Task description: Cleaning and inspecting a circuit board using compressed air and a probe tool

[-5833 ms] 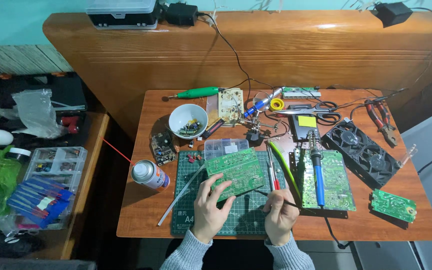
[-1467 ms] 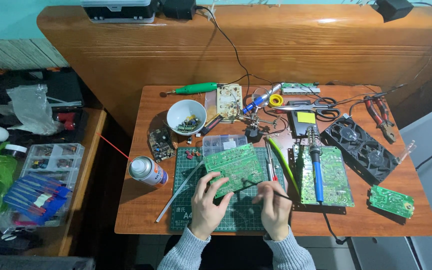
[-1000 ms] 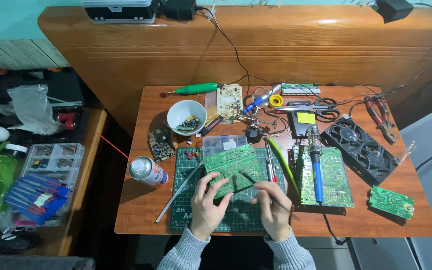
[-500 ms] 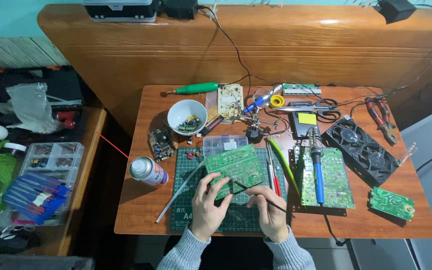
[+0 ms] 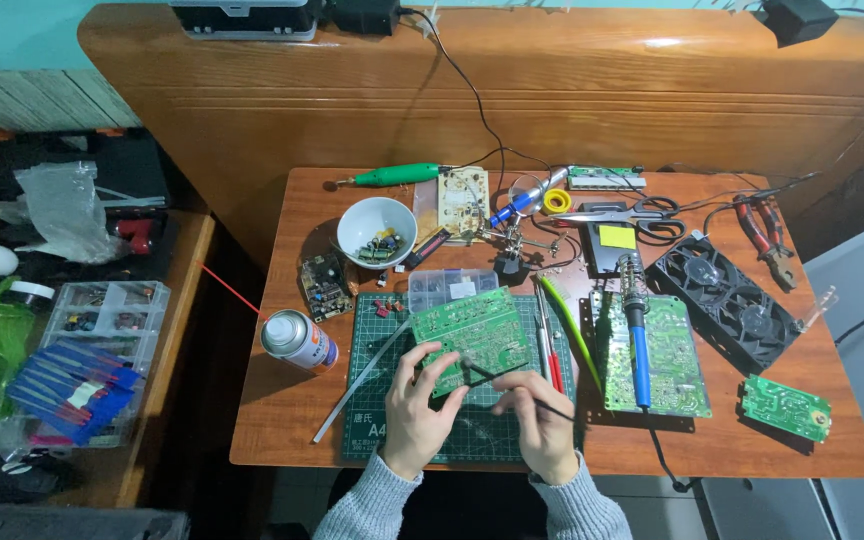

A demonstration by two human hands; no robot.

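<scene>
Lower centre of frame: green circuit board point(image 5: 474, 335) tilted up off cutting mat point(image 5: 372, 405).
Board gripped by left hand point(image 5: 420, 405) for access; thin black probe point(image 5: 512, 388) pinched in right hand point(image 5: 537, 425).

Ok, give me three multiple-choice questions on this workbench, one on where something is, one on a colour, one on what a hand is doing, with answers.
1. Where is the spray can?
A. left of the cutting mat
B. on the fan
C. inside the bowl

2. What colour is the soldering iron handle?
A. red
B. blue
C. yellow

3. What is the left hand doing?
A. lying flat on the table
B. holding the spray can
C. holding up the circuit board

Answers:
1. A, the can stands on bare wood just left of the green mat.
2. B, its grip lying over the right-hand board is blue.
3. C, its fingers grip the board's lower left edge, while the right hand points a thin dark tool at it.
</scene>
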